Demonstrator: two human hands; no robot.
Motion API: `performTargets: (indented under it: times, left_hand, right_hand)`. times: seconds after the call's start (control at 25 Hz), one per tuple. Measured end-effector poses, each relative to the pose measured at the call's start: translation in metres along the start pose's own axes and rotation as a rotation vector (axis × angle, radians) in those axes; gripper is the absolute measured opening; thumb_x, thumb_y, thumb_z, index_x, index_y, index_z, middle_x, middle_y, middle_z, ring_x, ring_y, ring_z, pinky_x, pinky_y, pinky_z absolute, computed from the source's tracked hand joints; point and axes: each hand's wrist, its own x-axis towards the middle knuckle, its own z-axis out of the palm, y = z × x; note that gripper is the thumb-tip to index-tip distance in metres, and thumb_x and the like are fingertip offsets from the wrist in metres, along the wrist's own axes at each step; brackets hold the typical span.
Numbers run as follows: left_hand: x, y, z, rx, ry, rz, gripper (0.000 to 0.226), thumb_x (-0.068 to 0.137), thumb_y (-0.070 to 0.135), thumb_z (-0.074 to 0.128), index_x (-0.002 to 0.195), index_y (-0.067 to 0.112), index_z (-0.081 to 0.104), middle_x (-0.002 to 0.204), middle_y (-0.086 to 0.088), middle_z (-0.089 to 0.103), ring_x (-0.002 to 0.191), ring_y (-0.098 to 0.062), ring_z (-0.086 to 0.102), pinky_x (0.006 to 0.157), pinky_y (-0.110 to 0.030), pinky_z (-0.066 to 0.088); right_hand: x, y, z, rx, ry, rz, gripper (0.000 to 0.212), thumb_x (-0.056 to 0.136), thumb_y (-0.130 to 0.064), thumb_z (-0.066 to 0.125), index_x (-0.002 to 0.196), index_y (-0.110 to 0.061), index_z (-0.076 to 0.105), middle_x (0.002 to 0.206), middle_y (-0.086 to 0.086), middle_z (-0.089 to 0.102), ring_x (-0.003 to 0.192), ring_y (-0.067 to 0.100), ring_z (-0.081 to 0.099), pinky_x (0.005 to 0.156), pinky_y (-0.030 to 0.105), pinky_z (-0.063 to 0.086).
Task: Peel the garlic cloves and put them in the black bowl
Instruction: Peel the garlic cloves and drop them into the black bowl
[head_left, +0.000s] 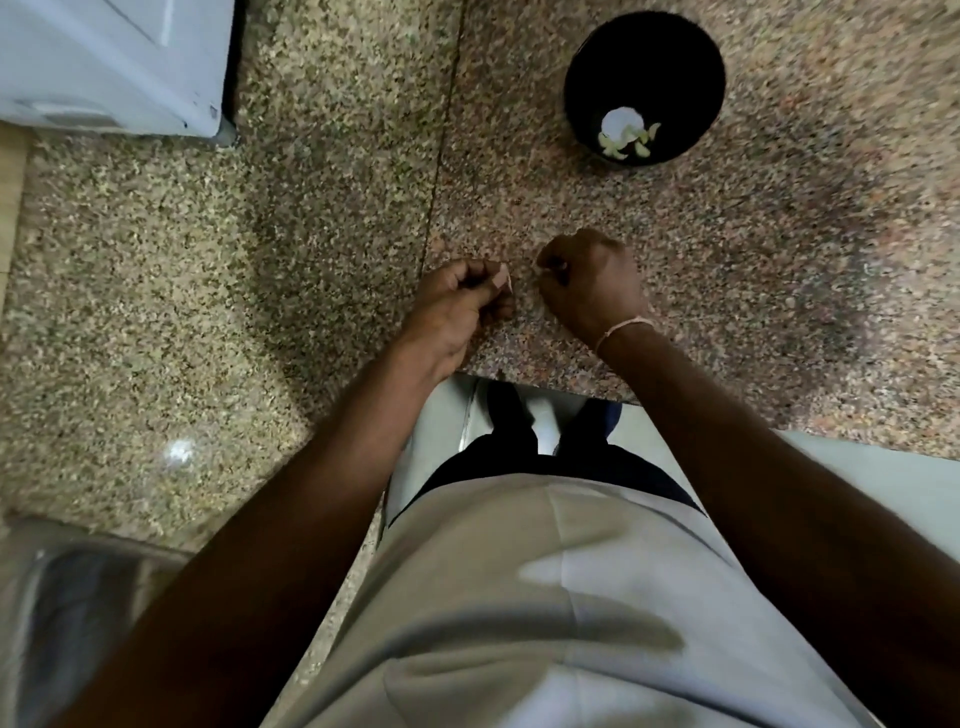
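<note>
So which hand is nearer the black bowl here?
The right hand. It sits on the counter below the black bowl, slightly to its left; the left hand is further left and farther away.

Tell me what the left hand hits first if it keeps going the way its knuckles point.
Most likely the right hand: the left hand points across at it over the granite counter, with only a narrow gap between. Relative height is unclear.
</note>
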Motion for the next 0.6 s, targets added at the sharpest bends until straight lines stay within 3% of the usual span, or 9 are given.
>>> performTargets:
  times: [0.08, 0.2, 0.36, 0.52, 0.6]
  left_hand:
    - [0.001, 0.000, 0.005, -0.027, -0.004, -0.028, 0.011, 0.098, -0.004, 0.064, 0.096, 0.006, 0.069, 0.082, -0.008, 0.073, 0.070, -0.016, 0.071, 0.063, -0.025, 0.061]
    - [0.002, -0.001, 0.025, -0.095, -0.045, -0.069, 0.011, 0.095, -0.006, 0.066, 0.094, 0.002, 0.073, 0.084, -0.012, 0.077, 0.074, -0.022, 0.075, 0.067, -0.030, 0.063]
    - [-0.001, -0.003, 0.057, -0.108, -0.057, -0.137, 0.011, 0.095, -0.009, 0.064, 0.091, -0.001, 0.070, 0.083, -0.017, 0.077, 0.073, -0.026, 0.077, 0.066, -0.033, 0.065]
    - [0.002, -0.004, 0.082, -0.056, -0.034, -0.171, 0.012, 0.097, -0.004, 0.066, 0.088, 0.004, 0.070, 0.089, -0.020, 0.077, 0.077, -0.028, 0.077, 0.069, -0.037, 0.066]
    - [0.005, -0.006, 0.093, 0.018, -0.005, -0.186, 0.012, 0.097, 0.000, 0.069, 0.086, 0.004, 0.070, 0.085, -0.021, 0.076, 0.073, -0.029, 0.075, 0.064, -0.036, 0.065]
  right_hand:
    - [-0.001, -0.003, -0.011, 0.110, 0.041, 0.034, 0.019, 0.086, -0.026, 0.070, 0.101, -0.019, 0.079, 0.094, -0.001, 0.074, 0.073, 0.008, 0.066, 0.071, 0.023, 0.053]
    - [-0.009, 0.000, -0.021, 0.275, -0.030, 0.089, 0.020, 0.090, -0.025, 0.076, 0.109, -0.020, 0.080, 0.093, -0.013, 0.074, 0.075, -0.013, 0.064, 0.072, 0.004, 0.047]
    - [-0.022, 0.019, -0.036, 0.309, 0.010, 0.134, 0.013, 0.089, -0.020, 0.077, 0.102, -0.018, 0.080, 0.088, -0.010, 0.074, 0.078, -0.005, 0.068, 0.072, 0.010, 0.052]
    - [-0.026, 0.035, -0.049, 0.186, 0.025, 0.104, 0.011, 0.091, -0.018, 0.072, 0.100, -0.017, 0.077, 0.087, -0.004, 0.074, 0.076, 0.010, 0.068, 0.067, 0.022, 0.051]
    - [-0.026, 0.047, -0.052, 0.108, 0.026, 0.043, 0.011, 0.089, -0.016, 0.070, 0.098, -0.014, 0.076, 0.089, 0.001, 0.075, 0.076, 0.015, 0.068, 0.068, 0.026, 0.051]
